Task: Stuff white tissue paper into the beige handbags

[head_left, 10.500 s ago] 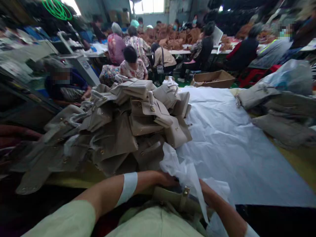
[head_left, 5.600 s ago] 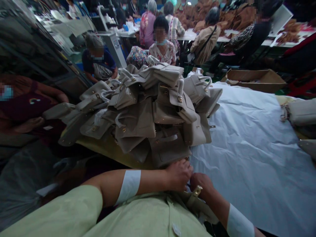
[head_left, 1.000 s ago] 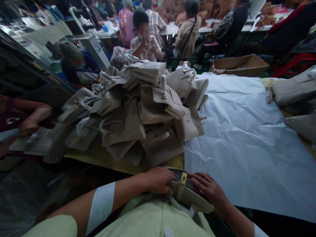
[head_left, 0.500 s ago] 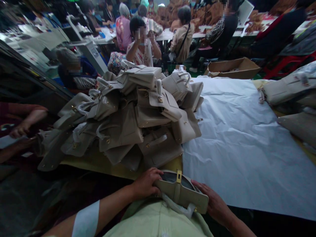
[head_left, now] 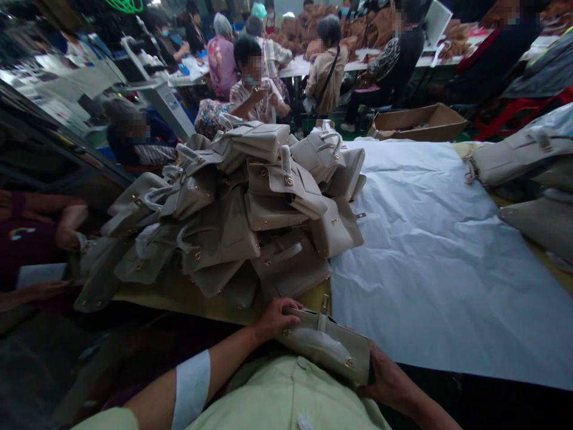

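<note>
I hold a small beige handbag (head_left: 326, 346) against my chest at the table's near edge. My left hand (head_left: 274, 316) grips its left end, fingers curled over the top. My right hand (head_left: 385, 377) clasps its right end from below. A gold clasp strap stands up at the bag's top, and white paper stuffing shows along its side. Just beyond lies a tall pile of matching beige handbags (head_left: 242, 209) with gold fittings.
A big white paper sheet (head_left: 430, 251) covers the yellow table (head_left: 188, 295) to the right. More beige bags (head_left: 523, 179) lie at the far right. A co-worker's arm (head_left: 67, 221) is at the left. Several people sit at tables behind, beside a cardboard box (head_left: 421, 122).
The bag has tipped from showing its open top to showing its side. My right hand slid from the top down under the bag's right end.
</note>
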Demonstrator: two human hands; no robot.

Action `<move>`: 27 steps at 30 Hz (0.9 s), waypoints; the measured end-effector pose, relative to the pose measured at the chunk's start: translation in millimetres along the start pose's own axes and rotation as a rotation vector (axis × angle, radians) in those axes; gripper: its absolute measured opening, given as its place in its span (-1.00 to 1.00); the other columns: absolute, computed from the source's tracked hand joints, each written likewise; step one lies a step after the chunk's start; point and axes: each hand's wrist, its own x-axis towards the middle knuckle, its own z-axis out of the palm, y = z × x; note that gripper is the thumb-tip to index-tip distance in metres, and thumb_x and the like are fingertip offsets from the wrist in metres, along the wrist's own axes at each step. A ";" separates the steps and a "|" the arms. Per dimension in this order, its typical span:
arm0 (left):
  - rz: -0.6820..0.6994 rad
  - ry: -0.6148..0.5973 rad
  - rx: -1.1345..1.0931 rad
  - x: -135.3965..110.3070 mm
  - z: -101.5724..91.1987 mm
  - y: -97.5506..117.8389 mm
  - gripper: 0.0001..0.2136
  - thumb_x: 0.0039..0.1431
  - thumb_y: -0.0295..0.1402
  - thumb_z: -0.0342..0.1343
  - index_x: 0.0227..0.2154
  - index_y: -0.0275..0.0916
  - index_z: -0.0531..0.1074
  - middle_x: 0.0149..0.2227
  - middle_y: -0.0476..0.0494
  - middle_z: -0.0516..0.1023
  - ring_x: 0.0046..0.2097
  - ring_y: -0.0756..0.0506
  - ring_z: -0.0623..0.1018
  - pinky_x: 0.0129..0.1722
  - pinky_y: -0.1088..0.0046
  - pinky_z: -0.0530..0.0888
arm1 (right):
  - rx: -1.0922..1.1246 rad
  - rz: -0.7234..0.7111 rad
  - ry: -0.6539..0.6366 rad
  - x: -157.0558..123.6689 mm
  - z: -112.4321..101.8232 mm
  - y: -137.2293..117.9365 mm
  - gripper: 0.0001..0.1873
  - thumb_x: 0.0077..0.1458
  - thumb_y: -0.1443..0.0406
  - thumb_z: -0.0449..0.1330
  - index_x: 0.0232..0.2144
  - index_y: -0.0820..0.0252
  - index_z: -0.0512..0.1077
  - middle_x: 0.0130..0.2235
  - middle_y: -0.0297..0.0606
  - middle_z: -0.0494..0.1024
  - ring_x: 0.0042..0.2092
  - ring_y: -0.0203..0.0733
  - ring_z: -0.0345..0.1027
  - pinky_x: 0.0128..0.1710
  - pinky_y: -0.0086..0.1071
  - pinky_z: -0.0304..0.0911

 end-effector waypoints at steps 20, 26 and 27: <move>0.651 -0.153 0.176 -50.2 -1.8 3.2 -0.37 0.57 0.08 -0.22 -0.35 -0.21 0.60 -0.25 -0.34 0.72 -0.16 -0.14 0.68 0.00 0.24 0.57 | -0.635 -0.267 0.029 52.3 -10.2 -84.3 -0.71 0.22 0.09 0.38 -0.11 0.11 0.70 0.48 -0.10 0.31 0.38 0.26 0.27 0.42 0.27 0.18; 0.815 0.031 0.048 -46.6 1.6 17.2 -0.70 0.56 -0.25 0.06 -0.31 -0.22 0.56 -0.24 -0.21 0.74 -0.19 -0.06 0.68 -0.10 0.42 0.55 | -0.675 -0.278 0.177 55.3 11.1 -57.6 -0.79 0.30 0.25 0.30 -0.12 0.21 0.70 0.40 -0.03 0.42 0.31 0.18 0.39 0.30 0.05 0.42; 0.801 0.038 0.036 -45.8 2.4 20.3 -0.73 0.54 -0.26 0.09 -0.30 -0.22 0.56 -0.23 -0.20 0.74 -0.19 -0.06 0.69 -0.10 0.43 0.56 | -0.640 -0.303 0.206 50.9 7.6 -48.7 -0.77 0.31 0.22 0.29 -0.11 0.18 0.70 0.40 -0.02 0.42 0.30 0.18 0.41 0.29 0.05 0.44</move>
